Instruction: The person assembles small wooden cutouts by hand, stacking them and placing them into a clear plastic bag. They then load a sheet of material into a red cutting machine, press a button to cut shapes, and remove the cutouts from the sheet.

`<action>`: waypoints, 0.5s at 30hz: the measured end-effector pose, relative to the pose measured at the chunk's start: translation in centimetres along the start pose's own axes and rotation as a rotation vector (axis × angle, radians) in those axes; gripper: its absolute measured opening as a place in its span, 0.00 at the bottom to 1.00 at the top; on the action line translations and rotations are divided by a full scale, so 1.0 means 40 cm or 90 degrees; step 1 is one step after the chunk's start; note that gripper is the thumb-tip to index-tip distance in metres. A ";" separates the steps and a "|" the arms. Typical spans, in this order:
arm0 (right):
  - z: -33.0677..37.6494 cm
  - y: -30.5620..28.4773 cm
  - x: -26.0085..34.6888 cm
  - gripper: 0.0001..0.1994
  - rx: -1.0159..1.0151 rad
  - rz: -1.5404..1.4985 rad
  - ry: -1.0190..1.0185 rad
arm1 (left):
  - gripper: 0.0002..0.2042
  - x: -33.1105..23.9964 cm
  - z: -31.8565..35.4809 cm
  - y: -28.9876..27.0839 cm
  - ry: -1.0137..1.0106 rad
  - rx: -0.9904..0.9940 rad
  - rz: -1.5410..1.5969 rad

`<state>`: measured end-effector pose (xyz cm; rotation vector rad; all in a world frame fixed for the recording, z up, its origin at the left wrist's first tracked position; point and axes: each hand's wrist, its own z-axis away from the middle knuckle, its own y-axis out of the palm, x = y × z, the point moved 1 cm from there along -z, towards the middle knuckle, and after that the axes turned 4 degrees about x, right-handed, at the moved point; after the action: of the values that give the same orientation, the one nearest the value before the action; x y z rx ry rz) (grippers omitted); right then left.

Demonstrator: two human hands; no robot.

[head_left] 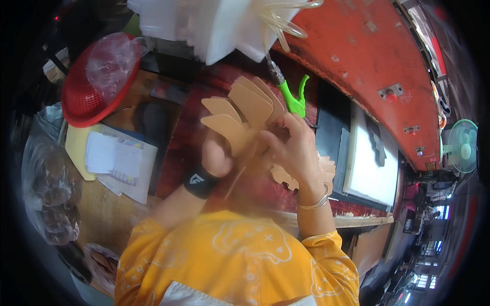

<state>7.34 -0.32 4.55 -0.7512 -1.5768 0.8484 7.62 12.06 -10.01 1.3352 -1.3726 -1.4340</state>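
Close under the camera, at the centre of the view, both hands hold up a fanned bunch of tan cut-out pieces (244, 109), flat leather-like shapes with rounded ends that spread toward 11 and 12 o'clock. The left hand (217, 155), with a black wristband (199, 181) on its wrist, is curled against the lower left of the bunch; how tightly its fingers close is blurred and cannot be told. The right hand (291, 145), with a silver bangle (316, 201) on its wrist, is closed on the bunch from the 3 o'clock side, fingers bent over the pieces' lower ends. More tan pieces (286, 176) lie on the dark red bench top (178, 153) just under the right hand, toward 4 o'clock. A green-handled tool (295, 97) stands at 1 o'clock, just beyond the tips of the fan and near to them. Further at 1 to 2 o'clock a big red machine arm (377, 66) sweeps across, hemming that side. At 3 o'clock a white board (367, 163) rests on a black bed, well apart from the hands. At 10 o'clock a red basket (84, 99) holds a clear plastic bag; below it at 9 o'clock lie papers (120, 160) on a wooden table, whose near edge runs toward 7 o'clock. White sheets (199, 25) hang at 12 o'clock above the fan. The bench's front edge runs at 5 o'clock, just past the yellow sleeves (235, 260).
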 end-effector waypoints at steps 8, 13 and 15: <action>-0.014 0.006 -0.048 0.26 0.042 -0.174 -0.034 | 0.26 -0.064 0.002 0.077 0.026 0.041 -0.375; -0.001 -0.035 -0.044 0.29 0.142 -0.288 -0.211 | 0.21 -0.159 -0.043 0.220 0.248 0.488 -0.771; 0.013 -0.037 -0.044 0.24 0.051 -0.200 -0.339 | 0.17 -0.166 -0.039 0.257 0.294 0.532 -0.811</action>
<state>7.06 -2.65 4.83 -0.2085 -2.0478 0.9129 8.90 16.45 1.44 3.2012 -0.7302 -1.0142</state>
